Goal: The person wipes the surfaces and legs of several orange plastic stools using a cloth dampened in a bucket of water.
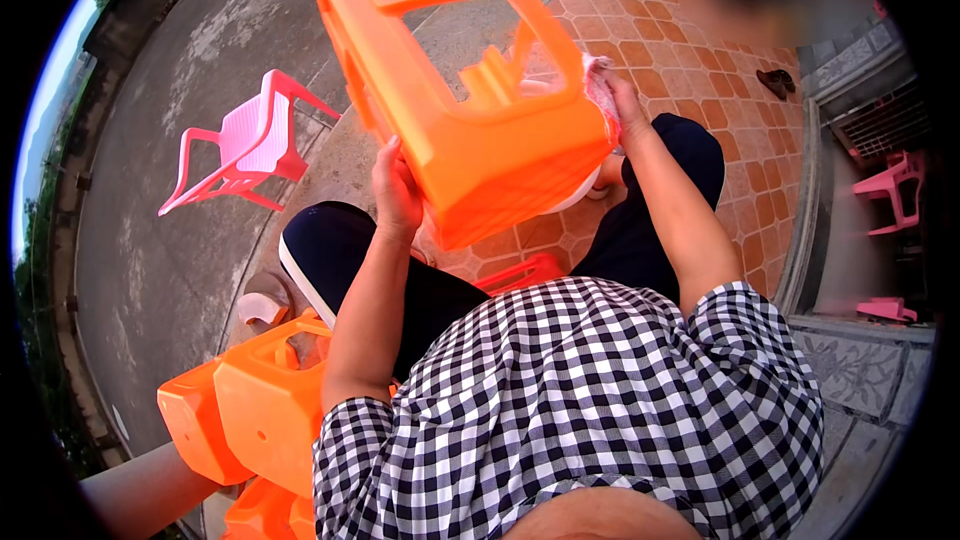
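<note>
An orange plastic stool point(450, 157) is held up in front of me, tilted on its side with its legs pointing away. My left hand point(397, 191) grips its near left edge, thumb uppermost. At the stool's right side, my right hand point(624, 101) presses a pink and white cloth point(600, 90) against the plastic. Part of a white rounded object point(576, 193) shows below the stool; the stool hides most of it.
More orange stools point(270, 405) are piled at my left. A pink plastic armchair point(251, 139) stands on the concrete beyond my left knee. Brown shoes point(775, 82) lie on the tiled floor point(739, 112). Pink stools point(892, 191) show through the doorway at right.
</note>
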A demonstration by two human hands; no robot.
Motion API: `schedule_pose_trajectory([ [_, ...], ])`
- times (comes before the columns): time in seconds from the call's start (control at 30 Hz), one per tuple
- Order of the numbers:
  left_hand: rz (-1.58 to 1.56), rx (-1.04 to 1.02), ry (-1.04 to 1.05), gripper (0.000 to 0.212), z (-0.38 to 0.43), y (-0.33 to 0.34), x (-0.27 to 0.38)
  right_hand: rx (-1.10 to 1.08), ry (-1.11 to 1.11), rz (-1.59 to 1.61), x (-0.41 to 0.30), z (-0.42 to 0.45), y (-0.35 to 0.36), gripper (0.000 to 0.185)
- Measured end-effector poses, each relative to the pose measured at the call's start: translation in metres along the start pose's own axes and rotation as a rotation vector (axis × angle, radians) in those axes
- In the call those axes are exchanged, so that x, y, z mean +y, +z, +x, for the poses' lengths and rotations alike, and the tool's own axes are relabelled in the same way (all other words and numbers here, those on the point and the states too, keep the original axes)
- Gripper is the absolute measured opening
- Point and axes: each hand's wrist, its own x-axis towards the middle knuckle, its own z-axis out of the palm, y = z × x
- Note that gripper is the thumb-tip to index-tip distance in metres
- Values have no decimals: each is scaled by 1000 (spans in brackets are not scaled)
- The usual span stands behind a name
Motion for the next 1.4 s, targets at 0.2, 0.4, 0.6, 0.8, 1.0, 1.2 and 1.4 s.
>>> schedule_pose_trajectory([
  [0.2, 267, -10, -126, 57, 24, -38, -49, 103, -206, -39, 3, -16, -54, 35],
  [0.4, 381, -50, -272, 63, 14, -30, -60, 133, -283, -223, 3, -35, -58, 47],
  [0.6, 257, 214, -170, 75, 2, -14, -72, 132, -214, -255, 25, -64, -30, 52],
  [0.8, 587, 113, 93, 105, -3, -2, -76, 303, -141, -776, 67, -84, -78, 59],
  [1.0, 418, -28, 59, 92, -5, -8, -70, 463, -243, -1128, 56, -37, -50, 67],
  [1.2, 421, -26, 1, 89, -9, -2, -63, 476, -430, -1397, -8, 83, -21, 67],
  [1.4, 449, -19, -34, 94, -11, -6, -65, 428, -825, -1620, -45, 155, -4, 51],
])
